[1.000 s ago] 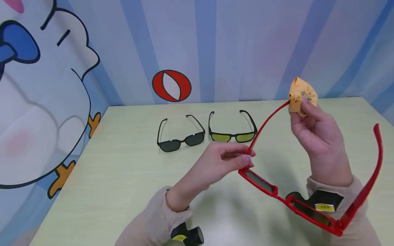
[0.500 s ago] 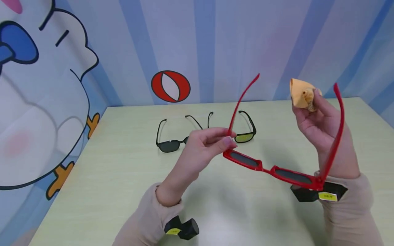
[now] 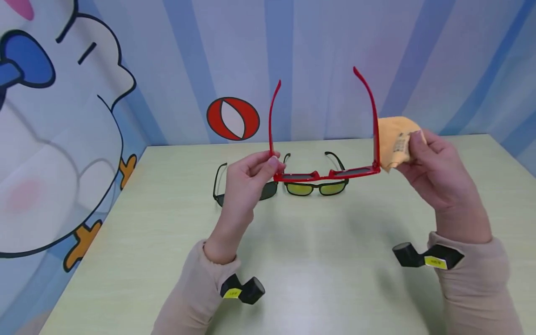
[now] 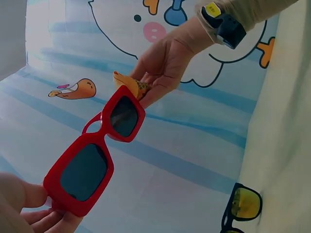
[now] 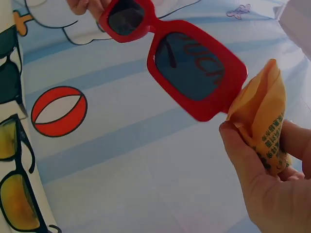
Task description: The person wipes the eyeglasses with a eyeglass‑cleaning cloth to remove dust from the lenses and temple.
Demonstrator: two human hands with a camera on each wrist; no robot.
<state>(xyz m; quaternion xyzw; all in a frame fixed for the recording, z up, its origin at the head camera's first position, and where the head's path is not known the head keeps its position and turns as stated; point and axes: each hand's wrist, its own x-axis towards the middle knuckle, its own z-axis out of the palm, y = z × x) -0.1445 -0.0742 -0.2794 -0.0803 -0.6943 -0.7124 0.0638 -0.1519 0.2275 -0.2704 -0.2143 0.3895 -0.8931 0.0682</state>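
Note:
Red-framed sunglasses [image 3: 356, 172] with dark lenses are held up above the table, temples unfolded and pointing away. My left hand [image 3: 247, 181] pinches them at the left hinge corner between thumb and fingers. On the other side, my right hand [image 3: 439, 172] grips a bunched orange cloth [image 3: 395, 139] with dark printing. The cloth's edge is right at the right hinge and temple in the head view. From the right wrist view, the cloth [image 5: 265, 116] overlaps the outer corner of the red frame [image 5: 204, 109]. Both lenses show in the left wrist view, on the red sunglasses [image 4: 108, 145].
Behind the red pair, yellow-lensed black glasses [image 3: 332, 188] stand unfolded on the pale table [image 3: 167, 223]. Dark-lensed black sunglasses [image 3: 269, 190] lie to their left, partly hidden by the left hand. A blue striped backdrop [image 3: 335, 70] rises at the table's far edge.
The red sunglasses have moved left and up and turned level, facing me. The left hand has moved with them. The right hand has brought the cloth from apart to the right hinge.

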